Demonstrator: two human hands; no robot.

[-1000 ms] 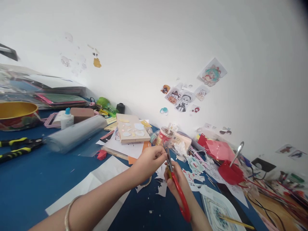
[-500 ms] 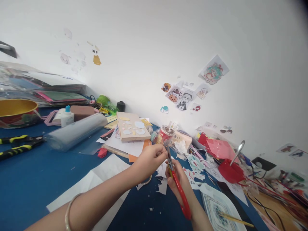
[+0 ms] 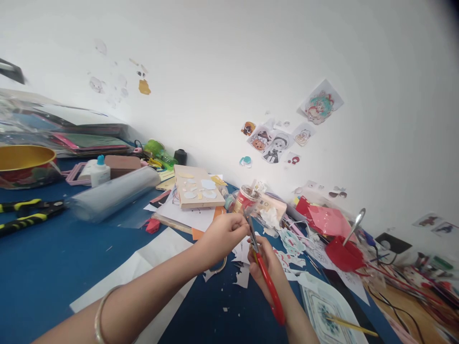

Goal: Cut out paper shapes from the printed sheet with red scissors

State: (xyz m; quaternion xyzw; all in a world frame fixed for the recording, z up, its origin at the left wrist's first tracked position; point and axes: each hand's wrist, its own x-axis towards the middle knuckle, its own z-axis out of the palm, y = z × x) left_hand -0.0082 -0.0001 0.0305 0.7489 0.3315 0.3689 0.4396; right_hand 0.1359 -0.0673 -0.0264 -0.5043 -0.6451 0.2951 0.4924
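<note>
A pair of red-handled scissors (image 3: 269,285) slants across the middle, its closed-looking blades pointing up and away and its handle lying over my right wrist. My right hand (image 3: 274,267) is closed round the scissors near the pivot, with its fingertips showing on the left side. Close beside the blades, my left hand (image 3: 225,234) is closed in a pinch with the fingertips at the metal. Whatever is between those fingers is too small or hidden to make out. White paper scraps (image 3: 242,276) lie on the blue tabletop below both hands.
Behind my hands stand a red cup (image 3: 247,198) and a board with cut-out pieces (image 3: 195,199). To the left lie a rolled clear sheet (image 3: 114,193), pliers (image 3: 32,215) and white paper (image 3: 132,277). A plastic tray (image 3: 330,306) and a red container (image 3: 344,253) are right.
Almost nothing differs. Both hands and the scissors keep nearly the same pose, and the view has shifted very slightly.
</note>
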